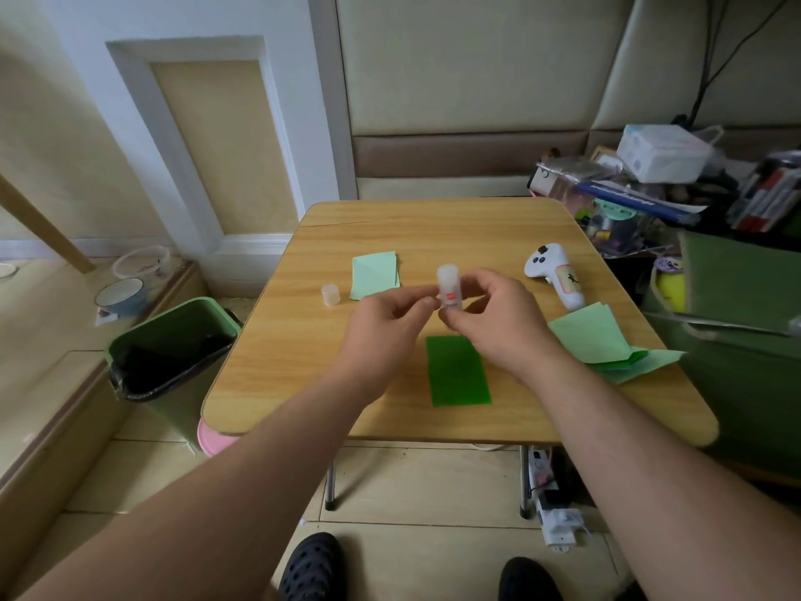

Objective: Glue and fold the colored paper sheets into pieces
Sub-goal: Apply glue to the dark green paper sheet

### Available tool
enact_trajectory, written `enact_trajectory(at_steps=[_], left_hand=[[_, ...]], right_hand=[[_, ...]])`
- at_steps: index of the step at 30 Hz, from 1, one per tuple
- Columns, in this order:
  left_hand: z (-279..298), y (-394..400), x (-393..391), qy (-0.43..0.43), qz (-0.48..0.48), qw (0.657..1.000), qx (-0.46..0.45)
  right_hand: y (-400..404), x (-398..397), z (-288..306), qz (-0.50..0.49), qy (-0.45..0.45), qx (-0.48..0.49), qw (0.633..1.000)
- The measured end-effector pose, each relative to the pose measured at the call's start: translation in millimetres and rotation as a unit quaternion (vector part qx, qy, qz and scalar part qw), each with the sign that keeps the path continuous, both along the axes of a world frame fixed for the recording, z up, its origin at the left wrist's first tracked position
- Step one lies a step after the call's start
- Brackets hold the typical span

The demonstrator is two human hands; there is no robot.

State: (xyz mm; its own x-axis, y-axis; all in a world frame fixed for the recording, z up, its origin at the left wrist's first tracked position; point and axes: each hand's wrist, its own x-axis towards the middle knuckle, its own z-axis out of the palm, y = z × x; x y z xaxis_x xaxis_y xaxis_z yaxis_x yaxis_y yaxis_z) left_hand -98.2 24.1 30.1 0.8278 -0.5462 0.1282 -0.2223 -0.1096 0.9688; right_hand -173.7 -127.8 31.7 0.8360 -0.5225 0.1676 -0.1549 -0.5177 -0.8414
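Note:
Over the middle of the wooden table (433, 227) both hands hold a small translucent glue stick (449, 286) upright. My left hand (392, 329) pinches its side with fingertips. My right hand (498, 323) grips its lower end. The stick's cap (330, 294) stands alone on the table to the left. A dark green paper sheet (457, 370) lies flat below the hands. A folded light green piece (375, 273) lies behind the left hand. A pile of light and dark green sheets (607, 340) sits at the right edge.
A white handheld controller (555, 275) lies at the table's right rear. A green waste bin (173, 353) with a black liner stands left of the table. Cluttered boxes and books (659, 180) fill the right side. A pet bowl (120, 294) is on the floor.

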Motion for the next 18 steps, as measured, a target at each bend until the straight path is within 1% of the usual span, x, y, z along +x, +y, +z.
enact_trajectory(at_steps=[2,3,5,7,8,9,12,18], left_hand=[[-1.0,-3.6,-0.8,-0.006,-0.012,1.0,0.015],[-2.8,-5.0,-0.2,-0.025,-0.01,0.999,0.035],[-6.0,-6.4,-0.4,-0.108,-0.001,0.988,0.111],[-9.0,-7.1,0.0,-0.213,0.005,0.959,0.189],[-12.2,-7.8,2.0,-0.249,0.005,0.946,0.21],[-16.0,-8.5,4.5,-0.267,0.005,0.937,0.226],[-22.7,-10.3,10.9,-0.272,0.016,0.926,0.26],[-26.7,-12.3,15.7,-0.277,0.021,0.918,0.284]], right_hand=[[-7.4,1.4,-0.4,-0.053,-0.006,-0.043,0.998],[-12.8,1.8,-1.2,-0.075,-0.005,-0.055,0.996],[-25.9,2.8,-5.2,-0.109,0.012,-0.084,0.99],[-36.7,4.3,-11.3,-0.134,0.035,-0.102,0.985],[-40.5,5.0,-14.5,-0.142,0.042,-0.102,0.984],[-43.1,5.5,-17.7,-0.147,0.046,-0.099,0.983],[-46.6,6.0,-22.6,-0.149,0.054,-0.096,0.983],[-47.7,3.6,-20.6,-0.131,0.062,-0.108,0.983]])
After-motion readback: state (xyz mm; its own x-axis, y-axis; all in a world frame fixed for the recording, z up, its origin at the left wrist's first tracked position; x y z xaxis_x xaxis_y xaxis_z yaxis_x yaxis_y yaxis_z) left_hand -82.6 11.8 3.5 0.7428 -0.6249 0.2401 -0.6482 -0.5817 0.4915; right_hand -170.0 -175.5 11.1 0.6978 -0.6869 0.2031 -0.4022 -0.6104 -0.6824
